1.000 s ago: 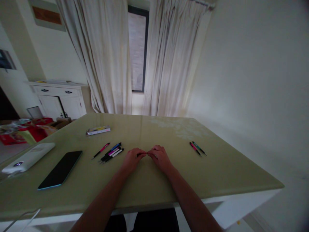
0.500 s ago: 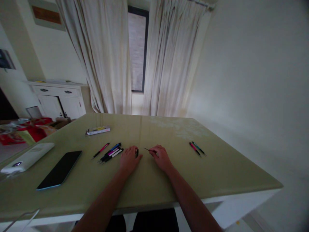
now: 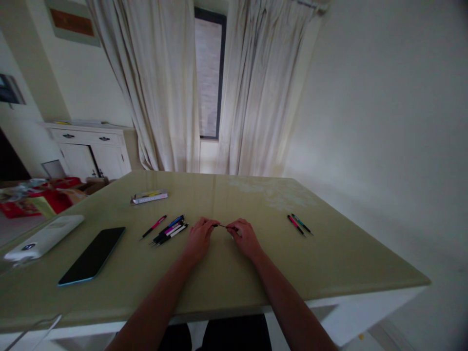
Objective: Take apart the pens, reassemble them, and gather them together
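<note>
My left hand (image 3: pixel 199 239) is closed around a small black pen part (image 3: pixel 215 225), mostly hidden by the fingers. Pinched in my right hand (image 3: pixel 245 239) is a thin dark pen refill (image 3: pixel 223 226) pointing left, its tip meeting or nearly meeting the black part. Left of my left hand lies a bunch of several pens (image 3: pixel 169 231) with blue, purple, white and black barrels. A pink and black pen (image 3: pixel 155 226) rests just beyond that bunch. Off to the right, a second pink pen (image 3: pixel 296 225) and a teal pen (image 3: pixel 302 224) lie side by side.
On the green tabletop (image 3: pixel 234 287), a black tablet or phone (image 3: pixel 92 256) and a white device (image 3: pixel 46 238) lie at the left. A clear-topped box (image 3: pixel 149 196) sits farther back. A white cable (image 3: pixel 47 327) crosses the near left edge.
My left hand has turned and brought the black part from upright to lying toward the right. Its end now lines up with the refill tip. My right hand has hardly moved.
</note>
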Demonstrator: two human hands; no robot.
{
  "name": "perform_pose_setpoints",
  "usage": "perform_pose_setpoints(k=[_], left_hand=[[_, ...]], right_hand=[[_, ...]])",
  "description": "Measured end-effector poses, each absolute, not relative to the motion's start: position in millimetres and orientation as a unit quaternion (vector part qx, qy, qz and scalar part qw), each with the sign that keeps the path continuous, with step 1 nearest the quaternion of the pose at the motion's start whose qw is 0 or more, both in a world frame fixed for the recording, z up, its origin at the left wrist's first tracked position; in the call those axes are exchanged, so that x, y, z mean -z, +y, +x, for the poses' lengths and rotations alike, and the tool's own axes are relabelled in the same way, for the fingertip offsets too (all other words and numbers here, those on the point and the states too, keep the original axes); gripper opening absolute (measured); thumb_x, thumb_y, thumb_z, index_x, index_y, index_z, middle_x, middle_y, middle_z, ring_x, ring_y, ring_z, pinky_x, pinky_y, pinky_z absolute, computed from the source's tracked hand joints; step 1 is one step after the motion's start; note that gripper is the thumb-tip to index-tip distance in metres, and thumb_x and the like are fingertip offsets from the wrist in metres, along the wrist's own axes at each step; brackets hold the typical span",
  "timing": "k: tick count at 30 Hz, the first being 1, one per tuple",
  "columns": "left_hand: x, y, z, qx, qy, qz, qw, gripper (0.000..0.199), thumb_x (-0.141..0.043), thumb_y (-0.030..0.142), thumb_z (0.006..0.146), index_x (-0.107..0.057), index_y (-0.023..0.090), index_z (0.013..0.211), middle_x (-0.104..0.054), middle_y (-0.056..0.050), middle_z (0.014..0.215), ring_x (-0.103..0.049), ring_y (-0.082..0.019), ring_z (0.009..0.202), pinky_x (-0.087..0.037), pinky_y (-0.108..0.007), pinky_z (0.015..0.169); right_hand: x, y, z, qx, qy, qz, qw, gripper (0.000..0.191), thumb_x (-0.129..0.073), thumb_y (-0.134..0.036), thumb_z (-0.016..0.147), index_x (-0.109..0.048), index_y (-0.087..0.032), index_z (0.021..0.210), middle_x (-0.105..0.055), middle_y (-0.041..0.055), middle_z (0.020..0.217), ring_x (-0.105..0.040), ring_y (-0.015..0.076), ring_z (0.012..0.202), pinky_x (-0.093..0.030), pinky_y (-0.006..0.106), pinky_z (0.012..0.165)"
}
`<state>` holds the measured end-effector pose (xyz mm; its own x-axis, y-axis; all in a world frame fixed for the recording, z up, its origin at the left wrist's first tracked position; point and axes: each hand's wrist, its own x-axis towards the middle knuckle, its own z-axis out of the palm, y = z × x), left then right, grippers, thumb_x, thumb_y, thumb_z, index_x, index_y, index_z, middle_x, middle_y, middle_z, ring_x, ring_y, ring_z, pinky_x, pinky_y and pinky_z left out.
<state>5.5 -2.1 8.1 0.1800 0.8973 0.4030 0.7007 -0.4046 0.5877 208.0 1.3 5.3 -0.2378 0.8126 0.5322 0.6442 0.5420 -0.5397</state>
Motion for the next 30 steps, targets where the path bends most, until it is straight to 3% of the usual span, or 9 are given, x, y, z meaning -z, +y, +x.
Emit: perform_pose_setpoints(k=[5,11,15,20,25,30], left_hand=[[-10,-4,6,-0.361,0.533,0.756,0.119,0.034,-0.037,0.022,0.100,-0.068,0.030,0.113,-0.066,-0.004,0.112,-0.058,-0.021,0.107,-0.041,-0.039,0.092],[-9,-7,7,-0.307,0.508,0.803,0.059,0.028,-0.050,0.023,0.097,-0.070,0.034,0.111,-0.069,-0.001,0.106,-0.059,-0.021,0.104,-0.035,-0.037,0.089],[-11,-10,7,-0.307,0.465,0.830,0.030,0.024,-0.052,0.026,0.097,-0.070,0.033,0.110,-0.071,-0.001,0.105,-0.059,-0.020,0.103,-0.033,-0.036,0.090],[-17,-18,12,-0.284,0.449,0.847,0.012,0.029,-0.044,0.022,0.100,-0.066,0.033,0.116,-0.068,-0.002,0.108,-0.056,-0.020,0.104,-0.032,-0.036,0.090],[-15,-19,13,-0.273,0.489,0.828,0.009,0.031,-0.038,0.020,0.101,-0.063,0.030,0.116,-0.065,-0.003,0.107,-0.054,-0.021,0.102,-0.033,-0.036,0.088],[-11,-14,12,-0.273,0.475,0.837,0.017,0.028,-0.044,0.022,0.099,-0.064,0.032,0.116,-0.065,-0.003,0.108,-0.055,-0.021,0.103,-0.032,-0.037,0.090]], right_hand=[[-6,2,208,-0.100,-0.779,-0.473,0.399,0.012,-0.063,-0.023,0.093,-0.075,-0.022,0.095,-0.070,0.0046,0.090,-0.061,0.0193,0.090,-0.042,0.032,0.085],[-11,-2,206,-0.105,-0.798,-0.451,0.385,0.013,-0.063,-0.029,0.094,-0.075,-0.024,0.098,-0.073,0.0044,0.092,-0.064,0.0198,0.091,-0.043,0.033,0.087],[-12,-5,206,-0.179,-0.782,-0.445,0.398,0.017,-0.067,-0.036,0.091,-0.071,-0.025,0.103,-0.075,0.0015,0.086,-0.068,0.0187,0.081,-0.047,0.032,0.083],[-12,-6,207,-0.269,-0.753,-0.422,0.427,0.033,-0.068,-0.045,0.088,-0.066,-0.024,0.113,-0.077,0.0031,0.089,-0.072,0.0208,0.084,-0.052,0.032,0.080],[-17,-8,205,-0.260,-0.748,-0.437,0.427,0.029,-0.066,-0.045,0.088,-0.069,-0.023,0.106,-0.077,0.0050,0.090,-0.072,0.0208,0.086,-0.053,0.032,0.081],[-17,-11,206,-0.305,-0.735,-0.428,0.428,0.025,-0.060,-0.044,0.092,-0.068,-0.022,0.101,-0.076,0.0031,0.083,-0.071,0.0185,0.076,-0.053,0.029,0.074]])
